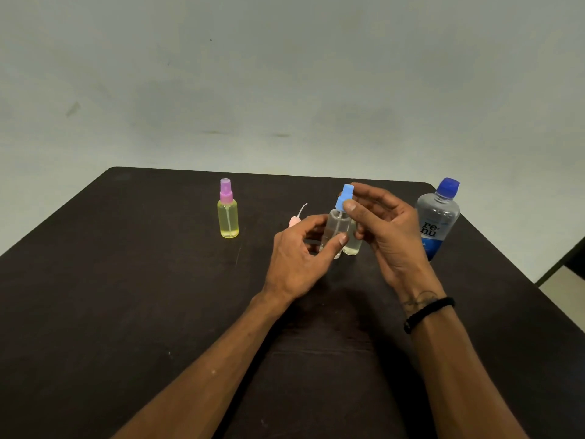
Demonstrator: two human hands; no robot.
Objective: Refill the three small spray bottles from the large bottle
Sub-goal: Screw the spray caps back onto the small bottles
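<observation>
Holding the clear small bottle [336,231] upright just above the tabletop [126,312], the left hand [300,258] curled its fingers around the glass body, while the right hand [384,229] pinched the blue spray cap [343,196] at the neck. I judged the cap was being turned; on or off, I could not tell. The large bottle [438,221] stood capped at the right, so pouring seemed to need it opened first.

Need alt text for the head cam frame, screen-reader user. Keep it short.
Left hand grips a clear small bottle while the right hand pinches its blue spray top, above a dark table. A yellow bottle with a pink top stands to the left, the large bottle to the right.
</observation>
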